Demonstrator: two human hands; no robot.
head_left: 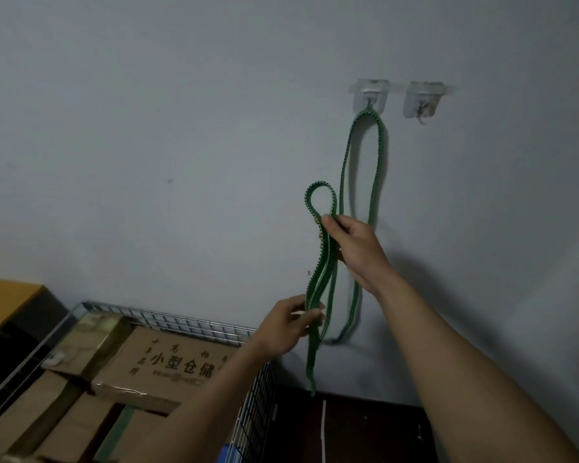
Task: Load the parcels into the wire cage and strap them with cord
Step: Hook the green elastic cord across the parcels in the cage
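Cord (316, 275) hangs from the wall hook (370, 95). Below the hook, the right grip (351, 238) pinches a cord loop; farther below, the left grip (288, 325) holds its strands.

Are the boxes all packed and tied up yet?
Partly. Cardboard boxes already sit inside the wire cage, so the loading looks well along. Right now the right hand and the left hand both hold a green cord, up by the wall where a loop of green cord hangs on a hook. The held cord is not around the cage yet, so the strapping is what is left.
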